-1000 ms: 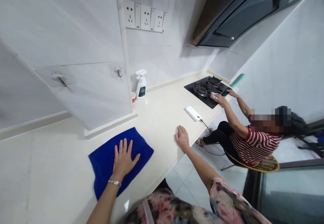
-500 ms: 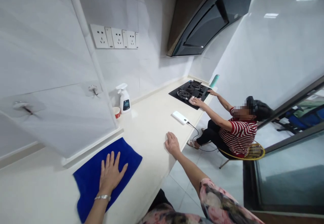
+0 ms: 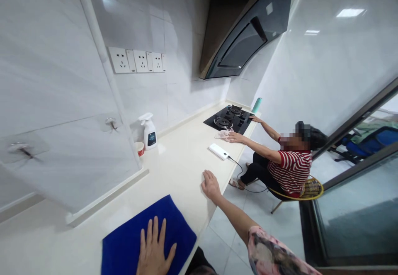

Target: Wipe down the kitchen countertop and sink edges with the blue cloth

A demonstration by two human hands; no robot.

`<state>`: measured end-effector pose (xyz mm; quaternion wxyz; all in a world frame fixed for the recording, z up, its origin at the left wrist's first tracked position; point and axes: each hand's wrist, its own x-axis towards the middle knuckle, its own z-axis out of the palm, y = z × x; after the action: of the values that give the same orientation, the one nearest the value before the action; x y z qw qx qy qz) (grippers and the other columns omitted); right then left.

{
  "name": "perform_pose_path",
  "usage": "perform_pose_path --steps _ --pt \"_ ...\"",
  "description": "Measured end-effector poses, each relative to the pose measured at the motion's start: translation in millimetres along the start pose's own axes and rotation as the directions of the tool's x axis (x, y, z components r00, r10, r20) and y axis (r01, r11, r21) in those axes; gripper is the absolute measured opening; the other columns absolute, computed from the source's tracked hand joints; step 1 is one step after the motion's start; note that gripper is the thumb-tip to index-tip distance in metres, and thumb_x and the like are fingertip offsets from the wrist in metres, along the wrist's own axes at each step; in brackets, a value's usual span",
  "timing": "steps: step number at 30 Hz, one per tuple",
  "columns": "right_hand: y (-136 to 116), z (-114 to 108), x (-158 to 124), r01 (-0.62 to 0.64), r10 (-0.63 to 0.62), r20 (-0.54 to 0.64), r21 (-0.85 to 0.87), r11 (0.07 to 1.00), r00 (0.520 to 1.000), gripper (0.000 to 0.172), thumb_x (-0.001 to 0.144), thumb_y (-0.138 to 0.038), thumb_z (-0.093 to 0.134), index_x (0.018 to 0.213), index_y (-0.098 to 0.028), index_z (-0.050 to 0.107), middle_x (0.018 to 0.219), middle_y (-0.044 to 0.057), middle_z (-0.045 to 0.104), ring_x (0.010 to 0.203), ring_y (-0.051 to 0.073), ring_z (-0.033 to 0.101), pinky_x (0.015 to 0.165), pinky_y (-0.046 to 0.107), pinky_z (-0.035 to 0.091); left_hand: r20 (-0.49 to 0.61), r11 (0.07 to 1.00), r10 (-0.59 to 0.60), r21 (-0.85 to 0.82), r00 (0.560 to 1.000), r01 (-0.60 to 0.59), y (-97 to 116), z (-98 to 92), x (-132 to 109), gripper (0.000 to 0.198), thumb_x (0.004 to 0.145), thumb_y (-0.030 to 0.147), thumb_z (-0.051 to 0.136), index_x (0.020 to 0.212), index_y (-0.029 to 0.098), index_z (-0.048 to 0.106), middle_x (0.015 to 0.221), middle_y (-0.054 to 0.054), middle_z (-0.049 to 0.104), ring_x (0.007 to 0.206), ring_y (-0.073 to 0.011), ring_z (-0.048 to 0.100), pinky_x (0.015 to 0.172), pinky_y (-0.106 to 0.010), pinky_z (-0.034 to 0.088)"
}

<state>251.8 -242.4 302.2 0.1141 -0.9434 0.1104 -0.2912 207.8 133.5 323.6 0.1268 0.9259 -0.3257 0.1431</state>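
Observation:
My left hand [image 3: 154,250] lies flat, fingers spread, on a blue cloth [image 3: 130,242] spread on the cream countertop [image 3: 174,167] at the bottom of the view. My right hand [image 3: 210,186] rests palm down near the counter's front edge, fingers lying flat, holding nothing. The cloth reaches close to the counter edge.
A white spray bottle [image 3: 149,132] and a small red-and-white cup [image 3: 139,148] stand by the wall. A white power bank [image 3: 219,151] with a cable lies further along. Another person [image 3: 287,163], seated on a chair, wipes by the black gas hob [image 3: 230,117] with a pale cloth [image 3: 224,133].
My left hand has slid the blue cloth toward me and toward the counter's front edge. The view has tilted up. The other person's cloth moved off the hob onto the counter.

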Motion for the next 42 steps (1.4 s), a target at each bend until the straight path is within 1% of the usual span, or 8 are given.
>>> perform_pose_path --steps 6,12,22,26,32,34,37,42 --pt "-0.3 -0.1 -0.4 -0.005 0.005 0.002 -0.002 1.000 1.000 0.053 0.087 -0.016 0.049 0.139 -0.011 0.062 0.146 0.017 0.058 0.139 0.030 0.049 0.118 0.051 0.046 -0.038 1.000 0.003 -0.013 0.999 -0.003 2.3 0.2 1.8 0.080 0.092 0.057 0.048 0.157 0.011 0.051 0.169 -0.018 0.033 0.162 -0.0351 0.021 0.132 -0.059 0.014" --pt "-0.4 -1.5 -1.0 -0.015 0.014 0.032 0.008 1.000 0.999 0.053 0.088 -0.016 0.051 0.140 -0.009 0.060 0.148 0.017 0.056 0.142 0.031 0.046 0.121 0.050 0.043 0.024 1.000 0.018 -0.016 1.000 -0.017 -1.7 -0.3 15.6 0.085 0.091 0.062 0.047 0.159 0.012 0.049 0.170 -0.018 0.032 0.161 -0.0369 0.022 0.131 -0.060 0.015" --pt "-3.1 -4.9 0.4 -0.019 0.018 0.051 0.009 1.000 0.999 0.055 0.089 -0.017 0.051 0.143 -0.011 0.058 0.150 0.016 0.055 0.143 0.031 0.045 0.121 0.050 0.043 0.047 0.999 0.013 -0.052 0.999 -0.011 -20.6 28.1 82.5 0.090 0.092 0.070 0.040 0.159 0.011 0.047 0.169 -0.020 0.033 0.160 -0.0375 0.023 0.129 -0.061 0.015" --pt "-3.9 -6.3 1.5 -0.027 0.026 0.061 0.020 0.999 0.998 0.057 0.088 -0.017 0.053 0.145 -0.010 0.056 0.151 0.016 0.054 0.144 0.031 0.044 0.121 0.050 0.043 0.081 0.999 0.005 -0.045 0.997 -0.002 -29.7 32.6 110.7 0.089 0.092 0.069 0.040 0.160 0.011 0.046 0.171 -0.020 0.029 0.160 -0.0371 0.023 0.129 -0.060 0.015" --pt "-2.6 -8.3 3.8 -0.044 0.042 0.084 0.024 0.999 0.996 0.059 0.087 -0.019 0.055 0.145 -0.011 0.056 0.152 0.015 0.053 0.145 0.029 0.043 0.123 0.049 0.041 0.139 0.996 -0.069 -0.044 0.988 0.075 -37.4 36.9 145.8 0.090 0.091 0.068 0.037 0.159 0.011 0.047 0.171 -0.020 0.028 0.161 -0.0373 0.022 0.129 -0.060 0.014" --pt "-2.3 -8.5 4.5 -0.045 0.043 0.085 0.023 0.999 0.995 0.058 0.087 -0.019 0.056 0.145 -0.011 0.057 0.152 0.015 0.053 0.145 0.029 0.043 0.123 0.048 0.041 0.139 0.995 -0.079 -0.052 0.987 0.087 -37.0 37.8 148.1 0.090 0.091 0.067 0.035 0.159 0.010 0.047 0.171 -0.021 0.029 0.161 -0.0373 0.021 0.129 -0.061 0.014" --pt "-2.7 -8.0 5.2 -0.048 0.046 0.076 0.026 0.999 0.996 0.059 0.086 -0.018 0.056 0.144 -0.012 0.057 0.151 0.015 0.054 0.144 0.029 0.045 0.122 0.048 0.042 0.124 0.994 -0.080 -0.069 0.989 0.089 -33.2 36.9 139.3 0.089 0.092 0.066 0.033 0.159 0.008 0.046 0.171 -0.021 0.029 0.160 -0.0378 0.022 0.129 -0.062 0.016" --pt "-3.4 -5.7 4.9 -0.053 0.051 0.047 0.041 0.998 0.998 0.057 0.085 -0.017 0.057 0.142 -0.011 0.059 0.149 0.015 0.056 0.142 0.030 0.046 0.120 0.047 0.044 0.059 0.998 -0.031 -0.051 0.998 0.034 -18.8 28.8 101.6 0.084 0.095 0.063 0.035 0.157 0.008 0.049 0.169 -0.022 0.032 0.158 -0.0381 0.028 0.128 -0.062 0.019"
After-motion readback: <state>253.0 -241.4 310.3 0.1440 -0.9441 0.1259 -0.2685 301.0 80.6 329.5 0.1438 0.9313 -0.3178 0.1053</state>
